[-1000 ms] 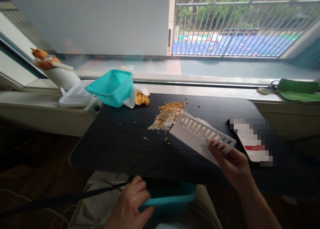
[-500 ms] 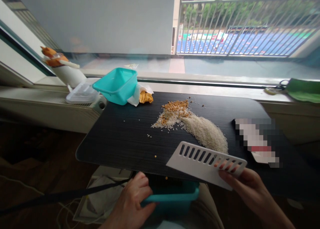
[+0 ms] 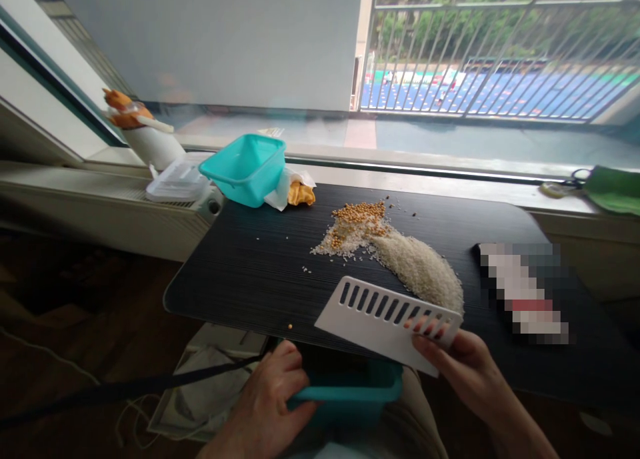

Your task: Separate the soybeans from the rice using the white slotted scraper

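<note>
My right hand (image 3: 467, 362) grips a white slotted scraper (image 3: 377, 329) by its right end, tilted over the table's near edge. My left hand (image 3: 275, 385) is closed on the rim of a teal container (image 3: 345, 395), held below that edge. Beyond the scraper lies a long heap of white rice (image 3: 420, 265). Yellow beans (image 3: 360, 212) are mixed with grains at its far left end. One loose bean (image 3: 290, 326) is by the near edge, just above my left hand. What the container holds is too dark to make out.
A second teal container (image 3: 245, 172) stands at the back left of the black table (image 3: 240, 259), beside a crumpled wrapper with a golden-brown piece (image 3: 301, 193). A blurred-out flat item (image 3: 520, 292) lies on the right. Behind are a clear lid (image 3: 177, 179) and a green cloth (image 3: 613, 189).
My right hand has moved the scraper to the left along the near edge. Two loose beans showed near there before; one shows now, farther left. My left hand keeps its hold on the container.
</note>
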A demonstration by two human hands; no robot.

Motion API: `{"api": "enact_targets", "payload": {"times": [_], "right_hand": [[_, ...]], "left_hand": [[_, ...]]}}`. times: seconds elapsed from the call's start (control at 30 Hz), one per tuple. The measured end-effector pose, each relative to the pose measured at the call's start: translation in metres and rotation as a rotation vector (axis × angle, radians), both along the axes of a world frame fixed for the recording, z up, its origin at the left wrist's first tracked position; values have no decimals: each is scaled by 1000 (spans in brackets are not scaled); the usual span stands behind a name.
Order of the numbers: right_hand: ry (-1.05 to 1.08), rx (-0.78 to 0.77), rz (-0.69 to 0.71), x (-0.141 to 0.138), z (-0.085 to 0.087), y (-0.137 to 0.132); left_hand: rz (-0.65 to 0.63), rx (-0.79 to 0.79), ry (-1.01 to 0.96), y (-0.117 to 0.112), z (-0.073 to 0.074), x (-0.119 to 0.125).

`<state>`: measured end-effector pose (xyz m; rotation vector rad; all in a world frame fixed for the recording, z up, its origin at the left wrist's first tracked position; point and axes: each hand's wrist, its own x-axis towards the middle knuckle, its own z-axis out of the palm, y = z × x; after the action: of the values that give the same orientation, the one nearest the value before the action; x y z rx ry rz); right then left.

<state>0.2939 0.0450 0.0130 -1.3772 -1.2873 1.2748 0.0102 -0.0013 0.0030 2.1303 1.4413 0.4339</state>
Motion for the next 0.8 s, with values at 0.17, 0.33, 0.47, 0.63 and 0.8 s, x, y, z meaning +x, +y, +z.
{"api": "enact_targets", "payload": {"times": [0.17, 0.33, 0.47, 0.63, 0.8], "right_hand": [[-95, 171, 262, -25, 3, 26], [-172, 261, 431, -59, 10, 44], [-156, 299, 581, -76, 18, 43], [-165, 301, 438, -54, 19, 39], [-290, 425, -108, -13, 8, 68]], "left_hand": [[20, 68, -31, -7, 1, -23], [48, 129, 30, -14, 2, -67], [40, 147, 79, -16, 2, -83], [21, 128, 56, -15, 1, -68], [-26, 105, 38, -6, 1, -40]]}}
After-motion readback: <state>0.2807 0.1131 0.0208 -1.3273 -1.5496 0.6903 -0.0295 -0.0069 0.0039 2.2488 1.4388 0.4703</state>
